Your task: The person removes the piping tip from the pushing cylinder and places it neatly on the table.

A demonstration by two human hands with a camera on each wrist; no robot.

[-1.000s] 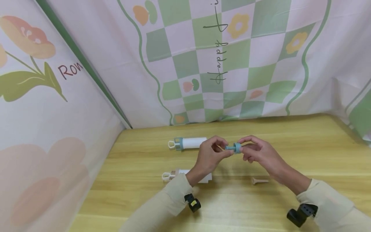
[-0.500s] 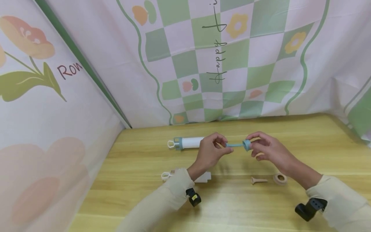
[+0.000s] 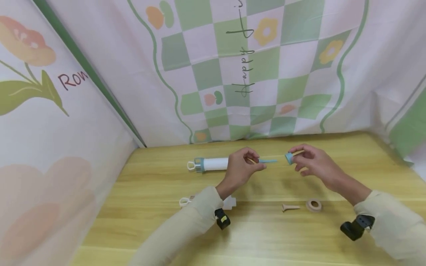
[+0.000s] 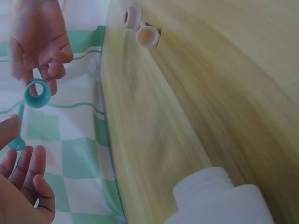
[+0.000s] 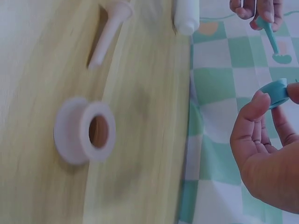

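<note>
My left hand (image 3: 242, 168) pinches one flared end of a thin teal stem (image 3: 269, 161) between thumb and fingers, its free end pointing right. My right hand (image 3: 316, 162) holds a small teal ring-shaped cap (image 3: 288, 158) by its edge, with a gap between it and the stem. The left wrist view shows the opening through the cap (image 4: 39, 103). Both pieces are raised over the table. Behind my left hand lies a white cylindrical bottle (image 3: 214, 164) with a teal end and white loop. A second white bottle (image 3: 229, 202) is partly hidden by my left forearm.
A pale pink flared stem (image 3: 291, 207) and a pink flanged ring (image 3: 314, 205) lie on the wooden table (image 3: 266, 240) below my right hand. A printed checkered cloth (image 3: 263, 92) hangs along the table's back edge; another cloth (image 3: 50, 147) hangs at left.
The teal stem and cap, joined earlier, have come apart. My right hand has moved right and slightly up with the cap, while my left keeps the stem. The pink ring has come into view.
</note>
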